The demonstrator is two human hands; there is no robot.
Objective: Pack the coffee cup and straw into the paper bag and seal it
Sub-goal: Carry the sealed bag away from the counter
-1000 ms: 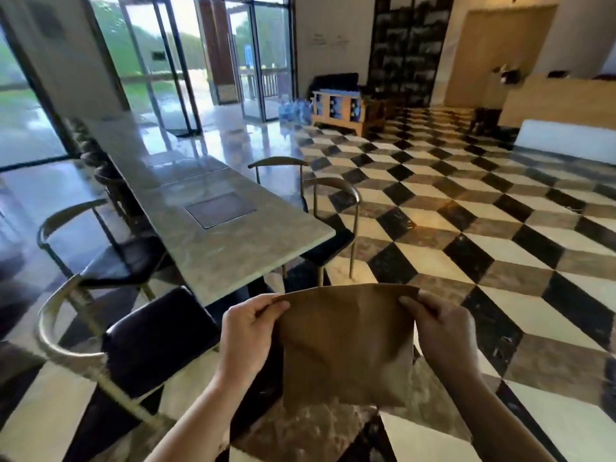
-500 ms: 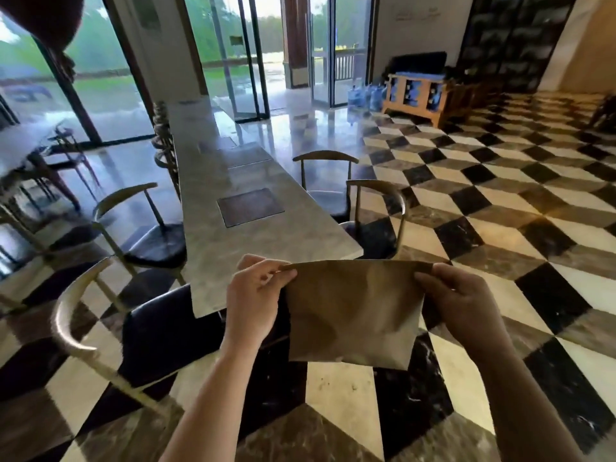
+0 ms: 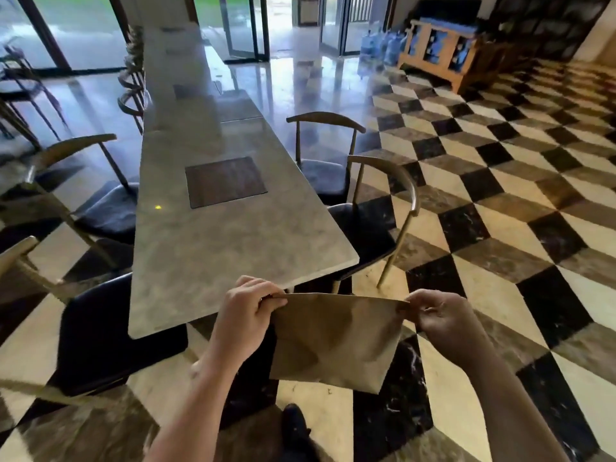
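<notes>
You are holding the paper bag (image 3: 333, 341) in the air with both hands, low in the view at about 6 o'clock, just off the near end of the long table (image 3: 216, 248). Your left hand (image 3: 246, 315) is pinched shut on the bag's top left corner, thumb and fingers closed over the edge. Your right hand (image 3: 440, 318) is pinched shut on the top right corner in the same way. The top edge runs stretched between your two hands, and the rest of the bag hangs flat and creased below, its bottom edge slanting down toward the right. The bag touches nothing but your hands; it hangs over the checkered floor (image 3: 500, 228), clear of the tabletop.

The table stretches away toward 12 o'clock, with a dark square panel (image 3: 225, 181) set into its top. Chairs stand along both sides: one with a curved back (image 3: 383, 208) at about 2 o'clock from the bag, and one with a dark seat (image 3: 110, 328) at 9 o'clock. Your shoe (image 3: 295, 425) shows on the floor directly below the bag. Far off at 1 o'clock, water jugs (image 3: 380, 45) stand beside a wooden bench (image 3: 440, 51). No cup or straw can be seen.
</notes>
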